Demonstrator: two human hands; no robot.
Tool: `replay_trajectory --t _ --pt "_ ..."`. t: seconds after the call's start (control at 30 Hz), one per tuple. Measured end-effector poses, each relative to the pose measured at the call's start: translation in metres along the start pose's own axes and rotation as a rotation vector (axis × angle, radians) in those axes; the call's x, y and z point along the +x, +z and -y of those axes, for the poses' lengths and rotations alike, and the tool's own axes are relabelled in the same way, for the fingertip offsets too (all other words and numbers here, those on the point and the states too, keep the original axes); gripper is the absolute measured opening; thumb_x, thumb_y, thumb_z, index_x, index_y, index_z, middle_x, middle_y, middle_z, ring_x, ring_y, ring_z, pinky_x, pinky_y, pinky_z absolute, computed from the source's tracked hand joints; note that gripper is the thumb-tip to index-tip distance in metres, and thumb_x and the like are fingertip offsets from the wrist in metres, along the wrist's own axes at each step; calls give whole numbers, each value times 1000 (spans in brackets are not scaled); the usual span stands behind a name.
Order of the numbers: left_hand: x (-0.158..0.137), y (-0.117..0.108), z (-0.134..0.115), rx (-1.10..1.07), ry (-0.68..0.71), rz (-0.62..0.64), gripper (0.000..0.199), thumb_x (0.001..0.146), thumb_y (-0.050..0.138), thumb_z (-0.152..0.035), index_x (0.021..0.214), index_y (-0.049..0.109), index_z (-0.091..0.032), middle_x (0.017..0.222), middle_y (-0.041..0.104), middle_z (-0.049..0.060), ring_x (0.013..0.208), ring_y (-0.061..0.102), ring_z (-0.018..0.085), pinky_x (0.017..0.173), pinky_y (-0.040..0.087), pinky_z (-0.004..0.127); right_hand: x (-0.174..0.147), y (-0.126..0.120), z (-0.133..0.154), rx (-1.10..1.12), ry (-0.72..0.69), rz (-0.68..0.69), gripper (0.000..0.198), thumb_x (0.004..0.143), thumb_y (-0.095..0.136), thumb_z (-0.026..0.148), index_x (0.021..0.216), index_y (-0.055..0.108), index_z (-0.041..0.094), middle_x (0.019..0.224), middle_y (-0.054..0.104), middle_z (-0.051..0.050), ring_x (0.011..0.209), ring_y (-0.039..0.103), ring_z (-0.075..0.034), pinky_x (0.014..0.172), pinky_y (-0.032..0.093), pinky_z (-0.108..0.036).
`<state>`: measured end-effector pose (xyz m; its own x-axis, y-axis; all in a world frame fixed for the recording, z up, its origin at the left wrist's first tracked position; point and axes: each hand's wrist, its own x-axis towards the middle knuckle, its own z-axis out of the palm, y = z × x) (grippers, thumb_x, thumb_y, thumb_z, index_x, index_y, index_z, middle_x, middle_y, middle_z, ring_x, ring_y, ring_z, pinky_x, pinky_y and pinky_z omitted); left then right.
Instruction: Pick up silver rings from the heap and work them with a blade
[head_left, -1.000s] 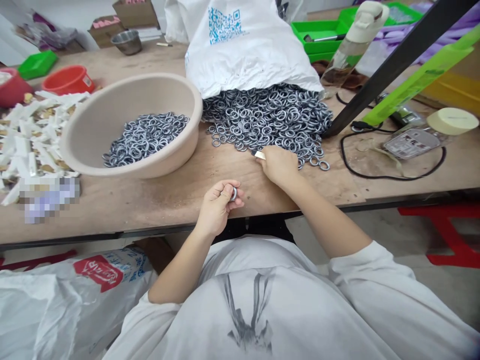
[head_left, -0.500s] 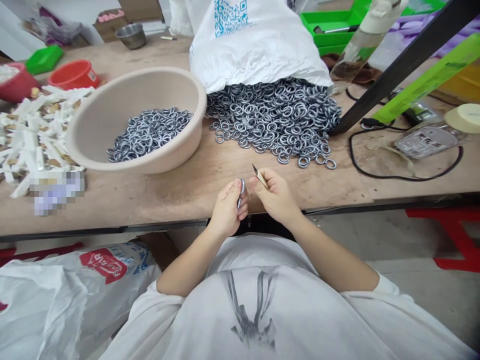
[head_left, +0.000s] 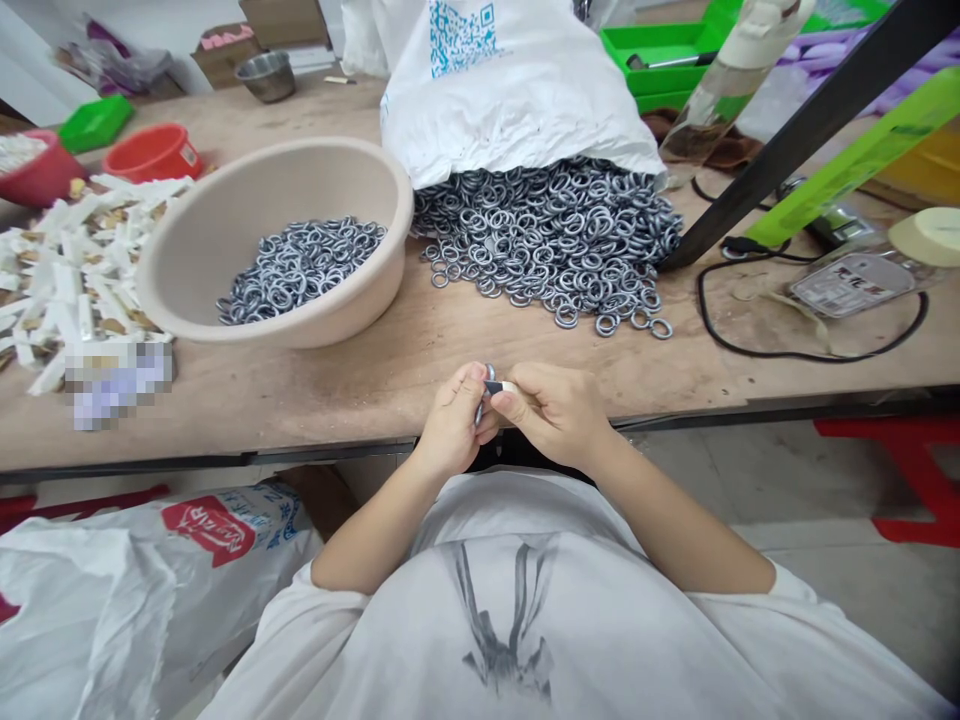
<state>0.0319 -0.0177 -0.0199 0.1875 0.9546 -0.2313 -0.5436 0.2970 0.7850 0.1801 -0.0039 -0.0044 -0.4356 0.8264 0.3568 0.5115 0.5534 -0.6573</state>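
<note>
Ring [head_left: 479, 411], grey and glossy, sits pinched between the thumb and curled fingers of the left hand [head_left: 451, 420], just over the near edge of the wooden table [head_left: 300, 395]. The right hand [head_left: 561, 412] closes around a short knife [head_left: 508, 387] with a pale handle, most of it hidden in the fist, its dark blade pointing left across the ring; I cannot tell whether the edge touches the ring. Both hands are close together, thumbs facing each other.

Beyond them, a heap of similar rings [head_left: 555, 240] spills from the mouth of a white bag [head_left: 517, 115] onto the table. To its left a beige basin [head_left: 352, 318] holds more rings, and a pile of white strips [head_left: 71, 300] lies beside the basin. A labelled jar [head_left: 855, 285] and a black cord [head_left: 750, 346] lie to the right of the heap
</note>
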Motion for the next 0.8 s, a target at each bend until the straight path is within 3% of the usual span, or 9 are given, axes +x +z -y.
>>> replay_trajectory --t 0.1,0.17,0.23,0.3,0.4,0.47,0.57,0.7,0.8 --pt "-3 -1 0 20 -17 34 52 75 77 -60 74 44 -20 52 34 -11 36 22 2 34 22 13 1 0 -7 9 14 22 49 100 42 54 64 44 21 59 48 2 55 42 -12 57 26 -28" --pt "-7 -1 -1 62 -59 109 53 76 75 -61 71 44 -19 53 36 -10 37 24 1 35 24 13 7 1 -19 -9 96 24 50 100 40 54 62 46 21 57 48 2 54 43 -12 56 25 -28" --pt "-10 -1 -1 89 -89 179 53 78 74 -60 68 45 -18 54 38 -8 37 27 2 35 27 14 19 2 -36 -87 228 10 50 100 40 53 63 51 21 56 49 1 55 45 -14 56 26 -28" --pt "-10 -3 -3 78 -75 186 51 79 74 -58 66 46 -18 53 39 -8 38 29 3 35 31 15 37 0 -53 -228 316 -17 40 99 46 49 78 64 21 69 63 -3 65 55 -19 60 31 -29" --pt "-6 -7 -7 39 -43 98 44 79 76 -54 70 54 -17 53 42 -7 39 33 4 36 37 16 68 -3 -69 -453 370 -5 31 93 61 44 112 68 21 106 73 -11 86 65 -27 69 39 -32" --pt "-2 -12 -11 9 -58 34 36 79 78 -47 82 63 -15 56 46 -6 40 34 4 36 38 16 88 -4 -74 -580 396 56 34 92 63 38 120 65 19 117 71 -16 94 67 -30 73 42 -35" --pt "4 -18 -18 -55 -74 -81 26 81 76 -34 98 67 -17 63 54 -5 42 40 4 38 41 15 106 -1 -76 -710 405 121 31 96 57 30 119 66 13 117 70 -22 96 68 -33 75 43 -38" --pt "10 -25 -27 -98 -80 -210 10 84 63 -24 88 64 -15 72 64 0 50 55 7 46 53 19 104 2 -69 -737 349 167 32 97 55 33 116 67 11 112 72 -23 94 68 -33 73 43 -37" --pt "14 -25 -31 -98 -88 -282 8 85 59 -22 86 62 -15 74 66 1 54 60 9 46 55 20 93 0 -61 -680 304 199 29 96 55 35 110 68 14 109 73 -20 90 67 -31 71 41 -37"
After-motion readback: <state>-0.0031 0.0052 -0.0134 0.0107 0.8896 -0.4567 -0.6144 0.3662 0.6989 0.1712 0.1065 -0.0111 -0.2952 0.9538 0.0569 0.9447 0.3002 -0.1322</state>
